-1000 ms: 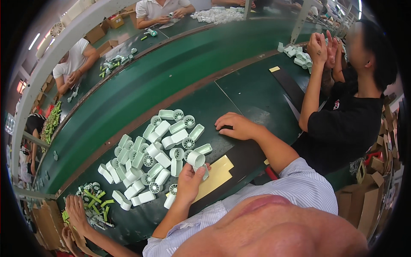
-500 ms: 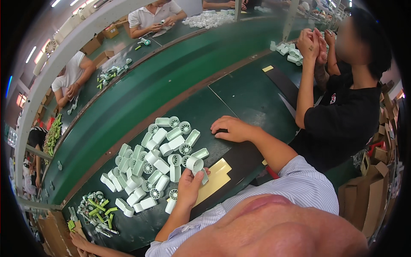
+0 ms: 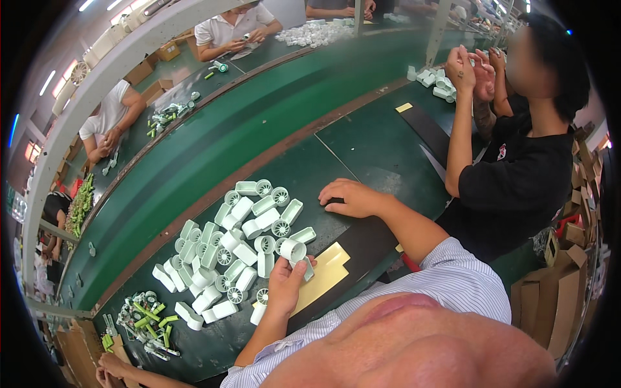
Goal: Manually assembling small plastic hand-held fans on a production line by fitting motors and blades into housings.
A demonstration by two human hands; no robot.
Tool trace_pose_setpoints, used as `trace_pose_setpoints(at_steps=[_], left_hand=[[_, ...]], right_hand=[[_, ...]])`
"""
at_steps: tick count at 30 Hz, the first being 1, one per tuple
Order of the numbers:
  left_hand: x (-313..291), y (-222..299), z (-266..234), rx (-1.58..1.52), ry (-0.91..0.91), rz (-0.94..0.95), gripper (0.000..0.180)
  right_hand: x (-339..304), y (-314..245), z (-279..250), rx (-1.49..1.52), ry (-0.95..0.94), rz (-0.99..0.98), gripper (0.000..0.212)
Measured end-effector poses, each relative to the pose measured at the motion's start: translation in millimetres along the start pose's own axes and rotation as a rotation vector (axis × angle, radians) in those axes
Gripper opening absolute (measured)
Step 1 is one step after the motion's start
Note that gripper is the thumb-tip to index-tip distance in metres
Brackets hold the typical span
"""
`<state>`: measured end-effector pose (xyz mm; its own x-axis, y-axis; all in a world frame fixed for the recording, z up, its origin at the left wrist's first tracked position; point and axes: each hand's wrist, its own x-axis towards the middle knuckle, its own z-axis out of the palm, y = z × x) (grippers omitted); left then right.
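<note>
My left hand (image 3: 284, 282) is closed around a pale mint-green plastic fan housing (image 3: 294, 251), a round ring with a handle part, held over the near edge of a heap of similar housings (image 3: 244, 252). Several of these show a spoked round grille, others a hollow boxy handle. On the dark green tabletop rests my right hand (image 3: 352, 198), palm down with fingers stretched out and slightly bent. A dark patch shows under its fingers; I cannot tell if it is a thing or shadow. Beside my left hand lie yellow sheets (image 3: 323, 275) on a black strip (image 3: 365, 242).
Bright green and white small parts (image 3: 149, 320) form a pile at the near left. A green conveyor belt (image 3: 194, 161) runs beyond the table. A co-worker in black (image 3: 517, 155) sits at the right, next to another black strip (image 3: 424, 129). Cardboard boxes (image 3: 550, 297) stand behind.
My hands and the held fan housing have hardly moved. The right-hand co-worker's raised hands have parted slightly, and another person's hand at the lower left has shifted.
</note>
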<state>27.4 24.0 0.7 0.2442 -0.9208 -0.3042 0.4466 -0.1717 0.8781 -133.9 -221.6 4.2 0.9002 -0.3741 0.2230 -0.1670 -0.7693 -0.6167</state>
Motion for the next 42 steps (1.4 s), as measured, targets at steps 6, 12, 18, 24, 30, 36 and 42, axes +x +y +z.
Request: trace_pose_setpoints(at_steps=[6, 12, 18, 24, 30, 36, 42], left_hand=[[-0.7, 1.1, -1.5, 0.009, -0.004, 0.010, 0.035], [-1.5, 2.1, -1.0, 0.003, -0.004, 0.012, 0.035], [-1.3, 3.1, 0.0, 0.010, -0.014, 0.021, 0.035], [-0.4, 1.7, -1.7, 0.009, -0.012, 0.032, 0.035], [-0.5, 3.0, -1.1, 0.011, -0.012, 0.028, 0.035], [-0.7, 2.7, -1.2, 0.006, -0.019, 0.031, 0.037], [-1.6, 5.2, -1.2, 0.007, -0.019, 0.027, 0.039]], right_hand=[[1.6, -1.0, 0.3, -0.001, -0.003, 0.008, 0.017], [2.7, -1.8, 0.0, 0.003, -0.016, 0.015, 0.018], [0.7, -2.7, -1.4, -0.002, -0.019, 0.027, 0.019], [2.5, -0.1, -0.5, -0.008, -0.029, 0.008, 0.019], [2.1, -1.2, -1.1, -0.007, -0.036, 0.015, 0.019], [2.0, -1.3, -1.1, -0.001, -0.067, 0.042, 0.020], [3.6, -3.0, -1.6, -0.014, -0.062, 0.040, 0.020]])
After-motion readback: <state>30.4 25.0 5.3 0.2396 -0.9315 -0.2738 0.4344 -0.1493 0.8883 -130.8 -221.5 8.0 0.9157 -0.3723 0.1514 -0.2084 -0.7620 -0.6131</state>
